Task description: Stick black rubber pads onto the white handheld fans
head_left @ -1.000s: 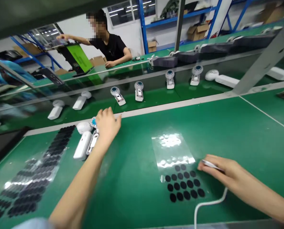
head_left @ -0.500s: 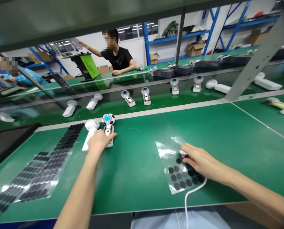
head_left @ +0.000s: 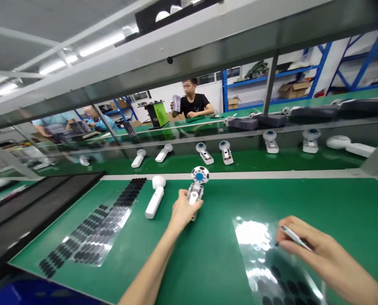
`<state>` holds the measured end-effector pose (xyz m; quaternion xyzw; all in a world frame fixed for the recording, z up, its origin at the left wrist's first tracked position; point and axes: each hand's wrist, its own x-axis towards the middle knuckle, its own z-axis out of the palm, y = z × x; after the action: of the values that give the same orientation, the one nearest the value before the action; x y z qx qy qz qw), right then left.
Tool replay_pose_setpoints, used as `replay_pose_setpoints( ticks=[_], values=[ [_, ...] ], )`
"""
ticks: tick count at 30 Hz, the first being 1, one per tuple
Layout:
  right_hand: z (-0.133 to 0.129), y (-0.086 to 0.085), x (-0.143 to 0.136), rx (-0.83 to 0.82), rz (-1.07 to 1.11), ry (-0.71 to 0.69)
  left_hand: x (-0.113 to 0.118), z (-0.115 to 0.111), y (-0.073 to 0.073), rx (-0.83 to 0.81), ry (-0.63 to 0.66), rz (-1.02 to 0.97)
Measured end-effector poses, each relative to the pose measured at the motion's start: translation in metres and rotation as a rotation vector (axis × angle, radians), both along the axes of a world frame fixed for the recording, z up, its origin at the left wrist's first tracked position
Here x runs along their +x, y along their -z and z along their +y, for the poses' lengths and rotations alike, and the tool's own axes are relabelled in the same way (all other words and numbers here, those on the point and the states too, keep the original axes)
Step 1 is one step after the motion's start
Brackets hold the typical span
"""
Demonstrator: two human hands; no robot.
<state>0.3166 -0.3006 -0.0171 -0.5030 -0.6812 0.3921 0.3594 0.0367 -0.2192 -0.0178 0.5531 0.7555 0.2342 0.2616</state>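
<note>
My left hand point(head_left: 183, 210) is closed around the lower body of a white handheld device point(head_left: 200, 174), whose round head has a blue centre and black patches. To its left lies a similar white device point(head_left: 155, 202), its plain back upward. My right hand point(head_left: 306, 243) pinches a slim white pen-shaped tool point(head_left: 293, 236). A small dark spot shows near the fingertips; whether it is the tool's tip or a sticker I cannot tell. Under this hand is a clear sheet point(head_left: 251, 254) with round black stickers point(head_left: 292, 288) towards its near end.
More sheets of black round stickers point(head_left: 106, 231) lie on the left of the green table point(head_left: 208, 254). Several white devices point(head_left: 226, 153) rest on the lane behind the table's pale edge. A co-worker in black point(head_left: 193, 103) sits beyond, holding a box. An overhead beam point(head_left: 176, 59) crosses above.
My left hand has drawn the blue-centred device away from the plain-backed one, rightwards. My right hand's tool is now more visible above the sticker sheet. The head view has tilted up and turned left.
</note>
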Motion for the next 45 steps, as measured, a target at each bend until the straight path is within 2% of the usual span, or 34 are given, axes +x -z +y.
replay_pose_setpoints(
  ticks=[3,5,7,9,14,31,38,45],
  values=[
    [0.015,-0.023,-0.024,-0.033,0.114,0.013,0.043,-0.006,0.003,-0.051,0.173,-0.282],
    [0.027,-0.03,-0.037,-0.003,0.144,-0.021,0.069,-0.012,0.004,-0.087,0.252,-0.508],
    [0.037,-0.031,-0.046,0.054,0.131,-0.033,0.087,-0.018,0.005,-0.087,0.259,-0.746],
    [0.044,-0.03,-0.05,0.098,0.079,-0.022,0.097,-0.025,0.007,-0.072,0.238,-0.903],
    [0.045,-0.023,-0.055,0.186,-0.084,-0.011,0.1,-0.035,0.008,-0.029,0.258,-0.893],
    [0.041,-0.023,-0.058,0.241,-0.181,0.025,0.098,-0.041,0.003,0.018,0.268,-0.826],
    [0.04,-0.019,-0.058,0.223,-0.137,0.032,0.098,-0.042,0.002,0.02,0.283,-0.831],
    [0.037,-0.008,-0.06,0.272,-0.001,0.062,0.091,-0.044,0.003,0.153,0.392,-0.892]
  ],
)
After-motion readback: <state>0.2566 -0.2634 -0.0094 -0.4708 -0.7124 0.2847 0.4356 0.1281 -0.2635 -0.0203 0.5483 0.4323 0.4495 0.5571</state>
